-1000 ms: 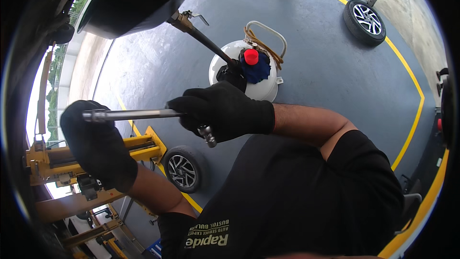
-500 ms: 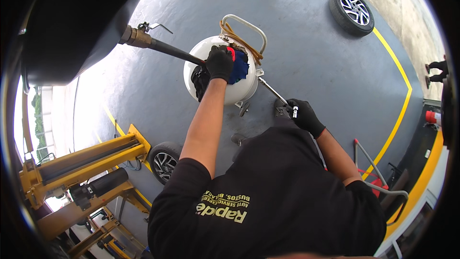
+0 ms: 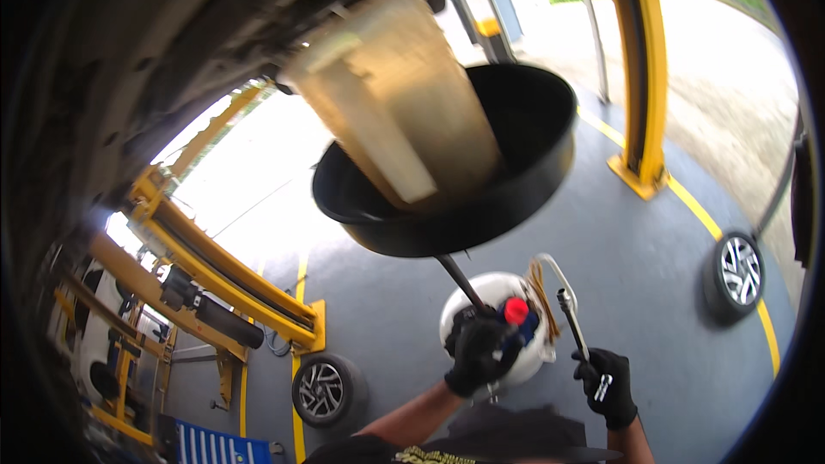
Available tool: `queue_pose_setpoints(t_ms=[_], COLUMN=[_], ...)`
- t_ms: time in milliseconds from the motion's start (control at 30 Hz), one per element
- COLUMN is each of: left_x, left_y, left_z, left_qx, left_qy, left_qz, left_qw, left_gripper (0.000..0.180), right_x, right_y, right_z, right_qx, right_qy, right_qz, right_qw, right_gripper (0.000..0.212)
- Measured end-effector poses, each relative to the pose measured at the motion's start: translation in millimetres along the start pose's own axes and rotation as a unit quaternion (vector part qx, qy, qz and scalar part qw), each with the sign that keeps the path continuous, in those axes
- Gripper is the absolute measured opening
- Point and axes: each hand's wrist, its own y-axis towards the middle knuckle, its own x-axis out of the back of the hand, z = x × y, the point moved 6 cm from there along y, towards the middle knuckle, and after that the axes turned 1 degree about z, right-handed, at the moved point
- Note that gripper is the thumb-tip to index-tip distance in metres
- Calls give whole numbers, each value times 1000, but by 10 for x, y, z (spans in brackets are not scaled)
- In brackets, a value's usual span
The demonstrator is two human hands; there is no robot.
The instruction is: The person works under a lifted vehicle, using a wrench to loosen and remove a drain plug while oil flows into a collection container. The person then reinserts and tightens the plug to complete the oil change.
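In my right hand (image 3: 608, 388), black-gloved, is a long chrome socket wrench (image 3: 573, 326), its far end pointing up and away. My left hand (image 3: 483, 352), also gloved, is curled over the top of a white round tank (image 3: 454, 299). Blur hides what its fingers grip. Beside those fingers a red cap (image 3: 516, 310) stands out, next to dark blue cloth-like material. From the tank a dark pole (image 3: 461, 278) rises to a wide black drain pan (image 3: 430, 236). A blurred tan, box-like piece (image 3: 404, 103) overlaps the pan's opening, below the vehicle's underside (image 3: 172, 43).
Loose wheels lie on the grey floor, one at left (image 3: 322, 389) and another at right (image 3: 736, 277). Yellow lift posts stand left (image 3: 232, 271) and right (image 3: 646, 77). A tan hose (image 3: 536, 283) hangs on the tank's handle (image 3: 563, 273). A blue striped panel (image 3: 225, 442) is at lower left.
My view has tilted up, bringing in the pan and the vehicle's underside. The right hand has raised the socket wrench upright beside the tank. My left hand remains at the tank top.
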Motion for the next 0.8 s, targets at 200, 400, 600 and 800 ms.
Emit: queue_pose_setpoints(t_ms=[200,400,600,800], left_x=[2210,3048,3547,3886], left_y=[1383,2536,2974,3173], left_z=[-1512,-1666,-1692,-1646], left_qx=[-128,-151,-397,-372], left_qy=[190,143,562,480], left_qz=[-124,-162,-178,-256], left_qw=[965,965,704,751], left_gripper=[35,34,21,15], right_x=[-122,-390,-684,-966], right_y=[969,1333,1869,2246], right_z=[2341,3849,4781,5068], right_qx=[209,581,609,434], right_qy=[204,165,141,341], right_qz=[120,-55,-63,50], right_qw=[949,795,778,832], right_gripper=[28,26,14,19])
